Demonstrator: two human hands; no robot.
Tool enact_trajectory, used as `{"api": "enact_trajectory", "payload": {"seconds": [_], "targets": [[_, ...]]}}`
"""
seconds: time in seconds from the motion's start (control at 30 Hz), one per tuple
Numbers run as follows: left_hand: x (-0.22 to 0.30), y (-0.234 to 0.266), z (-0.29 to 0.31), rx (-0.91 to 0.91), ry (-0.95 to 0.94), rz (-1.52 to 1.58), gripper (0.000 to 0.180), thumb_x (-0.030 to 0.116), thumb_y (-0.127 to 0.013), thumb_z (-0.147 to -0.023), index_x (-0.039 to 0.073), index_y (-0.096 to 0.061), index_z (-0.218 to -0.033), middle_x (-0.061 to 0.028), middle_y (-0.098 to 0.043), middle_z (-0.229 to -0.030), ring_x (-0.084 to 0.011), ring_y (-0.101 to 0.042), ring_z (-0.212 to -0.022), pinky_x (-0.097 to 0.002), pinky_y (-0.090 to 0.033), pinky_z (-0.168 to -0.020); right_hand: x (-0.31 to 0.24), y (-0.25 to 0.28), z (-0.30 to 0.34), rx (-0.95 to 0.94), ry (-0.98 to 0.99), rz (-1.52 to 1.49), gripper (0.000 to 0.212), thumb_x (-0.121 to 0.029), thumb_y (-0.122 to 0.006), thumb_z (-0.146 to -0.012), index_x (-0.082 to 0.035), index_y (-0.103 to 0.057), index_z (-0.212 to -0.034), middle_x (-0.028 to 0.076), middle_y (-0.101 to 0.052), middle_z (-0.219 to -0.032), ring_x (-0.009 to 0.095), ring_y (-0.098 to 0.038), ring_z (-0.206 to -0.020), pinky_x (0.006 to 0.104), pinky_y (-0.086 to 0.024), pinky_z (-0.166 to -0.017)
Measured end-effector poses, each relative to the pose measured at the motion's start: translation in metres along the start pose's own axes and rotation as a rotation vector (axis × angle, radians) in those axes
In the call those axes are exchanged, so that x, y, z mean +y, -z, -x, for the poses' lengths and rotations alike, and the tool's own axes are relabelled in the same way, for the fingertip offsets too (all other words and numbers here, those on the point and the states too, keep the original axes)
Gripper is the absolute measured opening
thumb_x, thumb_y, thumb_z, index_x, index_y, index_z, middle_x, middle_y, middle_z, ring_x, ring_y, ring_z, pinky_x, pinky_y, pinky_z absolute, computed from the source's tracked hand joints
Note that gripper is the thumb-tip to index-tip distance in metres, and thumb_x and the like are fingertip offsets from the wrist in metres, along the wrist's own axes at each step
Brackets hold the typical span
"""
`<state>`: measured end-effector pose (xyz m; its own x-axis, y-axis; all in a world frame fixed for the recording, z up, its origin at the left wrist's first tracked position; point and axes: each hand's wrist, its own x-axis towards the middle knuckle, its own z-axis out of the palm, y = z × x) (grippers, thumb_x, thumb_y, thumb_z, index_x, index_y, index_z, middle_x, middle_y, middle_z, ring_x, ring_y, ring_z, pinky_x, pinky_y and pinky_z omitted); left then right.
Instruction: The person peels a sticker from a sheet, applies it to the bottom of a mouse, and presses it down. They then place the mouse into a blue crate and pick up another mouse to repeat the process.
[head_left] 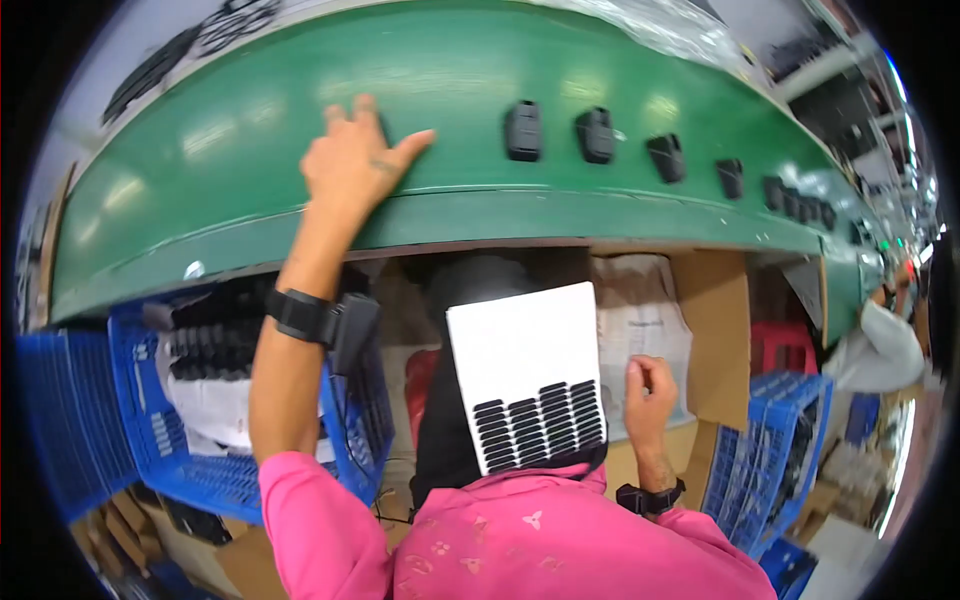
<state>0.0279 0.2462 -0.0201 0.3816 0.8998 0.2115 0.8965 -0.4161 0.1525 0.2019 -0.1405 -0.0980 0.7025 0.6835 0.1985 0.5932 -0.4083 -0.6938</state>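
My left hand reaches over the green work surface, fingers and thumb spread. A dark edge, perhaps of another black part, shows behind its fingers, mostly hidden. To its right, several black plastic housings stand in a spaced row, the nearest being a ribbed black housing. My right hand hovers near the cardboard box, thumb and forefinger pinched together; whatever is between them is too small to see. On my lap lies a white sheet bearing columns of small black oval pieces.
Left of me stands a blue crate with black parts on white paper. An open cardboard box and another blue crate are at my right. Clear plastic wrap lies along the far edge. Another person's sleeve appears far right.
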Motion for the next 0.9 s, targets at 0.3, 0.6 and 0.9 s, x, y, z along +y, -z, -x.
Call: {"api": "enact_trajectory", "payload": {"seconds": [0.3,0.6,0.9], "targets": [[0.006,0.027,0.044,-0.247,-0.068,0.828,0.042,0.027,-0.059,-0.088,0.000,-0.047,-0.117,-0.0164,-0.058,-0.083,-0.0232,-0.059,-0.073,-0.0357,-0.048,-0.066,-0.041,0.008,0.026,-0.205,0.181,0.156,0.033,-0.006,-0.069,-0.078,0.001,-0.062,-0.109,0.014,-0.056,-0.095,0.028,-0.056,-0.082,0.0357,-0.045,-0.072],[-0.019,0.082,0.299,-1.154,0.134,1.102,0.050,0.029,-0.063,-0.080,0.004,-0.046,-0.120,-0.0168,-0.055,-0.104,-0.0317,-0.056,-0.095,-0.0367,-0.044,-0.083,-0.082,-0.004,0.018,-0.327,0.328,0.263,0.028,-0.003,-0.068,-0.077,0.002,-0.060,-0.103,0.015,-0.057,-0.096,0.030,-0.056,-0.087,0.0365,-0.046,-0.079],[-0.010,0.048,0.569,-0.073,1.379,1.004,0.043,0.026,-0.061,-0.080,0.005,-0.047,-0.116,-0.0111,-0.055,-0.104,-0.0204,-0.054,-0.095,-0.0340,-0.043,-0.084,-0.080,-0.011,-0.003,-0.509,0.052,0.160,0.013,-0.009,-0.065,-0.085,0.002,-0.060,-0.092,0.003,-0.057,-0.075,0.010,-0.051,-0.071,0.0243,-0.043,-0.067]]}}
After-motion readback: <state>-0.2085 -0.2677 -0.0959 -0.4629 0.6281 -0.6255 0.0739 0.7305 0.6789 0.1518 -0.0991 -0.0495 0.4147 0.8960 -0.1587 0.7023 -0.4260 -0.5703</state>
